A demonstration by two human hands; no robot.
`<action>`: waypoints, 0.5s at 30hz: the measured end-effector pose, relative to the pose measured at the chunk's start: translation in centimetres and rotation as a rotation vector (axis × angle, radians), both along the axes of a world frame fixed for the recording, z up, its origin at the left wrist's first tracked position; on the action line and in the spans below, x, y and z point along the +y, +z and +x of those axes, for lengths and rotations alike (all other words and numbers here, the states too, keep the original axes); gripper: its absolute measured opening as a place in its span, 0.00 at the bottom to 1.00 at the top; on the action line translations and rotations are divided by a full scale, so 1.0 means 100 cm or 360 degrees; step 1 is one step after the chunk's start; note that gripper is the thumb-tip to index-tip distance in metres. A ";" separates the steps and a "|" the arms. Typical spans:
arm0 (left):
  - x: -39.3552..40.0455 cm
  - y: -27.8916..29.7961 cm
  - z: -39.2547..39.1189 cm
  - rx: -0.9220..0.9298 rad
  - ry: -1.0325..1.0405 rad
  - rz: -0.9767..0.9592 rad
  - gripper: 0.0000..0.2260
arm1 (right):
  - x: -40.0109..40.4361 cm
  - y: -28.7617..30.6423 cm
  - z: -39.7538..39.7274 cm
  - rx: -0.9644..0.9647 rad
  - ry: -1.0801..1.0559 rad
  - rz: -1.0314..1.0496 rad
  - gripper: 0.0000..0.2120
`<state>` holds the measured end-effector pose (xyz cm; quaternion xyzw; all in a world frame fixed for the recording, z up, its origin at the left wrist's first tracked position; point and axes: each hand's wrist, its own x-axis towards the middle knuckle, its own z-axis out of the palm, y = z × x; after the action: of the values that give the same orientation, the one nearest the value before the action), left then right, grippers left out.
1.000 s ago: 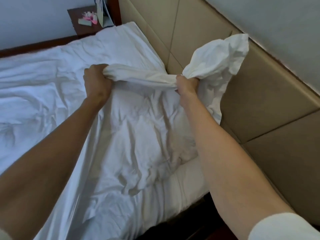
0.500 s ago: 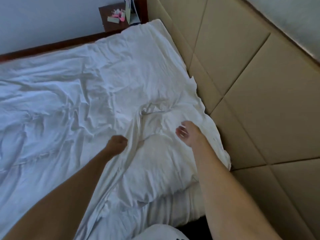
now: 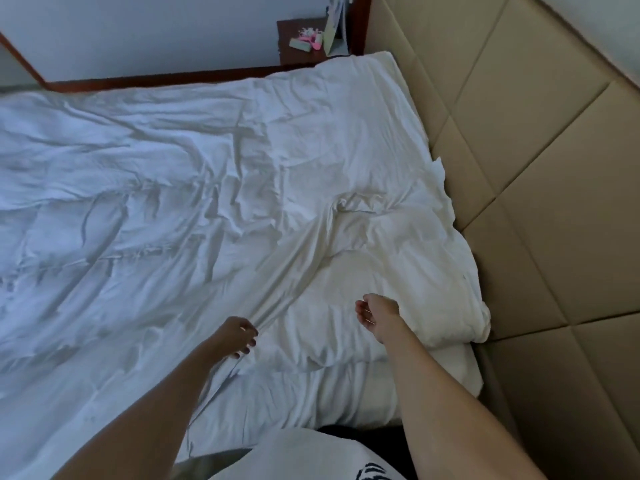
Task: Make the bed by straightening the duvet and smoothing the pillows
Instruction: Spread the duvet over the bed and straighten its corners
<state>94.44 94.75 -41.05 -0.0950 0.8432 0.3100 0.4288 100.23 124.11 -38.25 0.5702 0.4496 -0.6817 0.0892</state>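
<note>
Nearest, left hand (image 3: 239, 336) low over the near edge of the duvet (image 3: 194, 188), fingers loosely curled, fingertips at the foot of a long ridge of cloth; pinching that fold or only brushing it, impossible to tell. Right hand (image 3: 375, 311) just beside, above the cloth, fingers slack and half curled, holding nothing.

Beyond the hands, duvet spread across the whole bed, white, creased everywhere, with a knot of wrinkles bunched near the padded headboard (image 3: 519, 168). Corner by the headboard folded back on itself, plump and rounded. Soft, limp and probably light; likely to drape, drag and re-wrinkle rather than slide as one sheet. Best taken by the hem or corners, wide apart, then pulled taut or shaken flat; flat palms for the small creases.

Farthest, a dark bedside table (image 3: 304, 57) with small pink and green items.
</note>
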 end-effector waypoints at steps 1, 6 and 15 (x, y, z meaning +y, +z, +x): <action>-0.014 0.003 0.005 0.0030 0.0052 0.0040 0.07 | -0.012 0.004 0.002 0.0026 0.0041 0.0020 0.05; -0.100 0.018 0.058 0.0111 0.0298 0.0152 0.08 | -0.088 0.016 0.020 0.0105 0.0258 0.0136 0.05; -0.298 0.011 0.209 0.0085 0.0716 0.0117 0.10 | -0.281 0.014 0.068 0.0166 0.0923 0.0206 0.08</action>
<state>115.32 64.99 -39.96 -0.2567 0.7999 0.4308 0.3296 107.04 96.00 -36.90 0.3868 0.6402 -0.6261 0.2203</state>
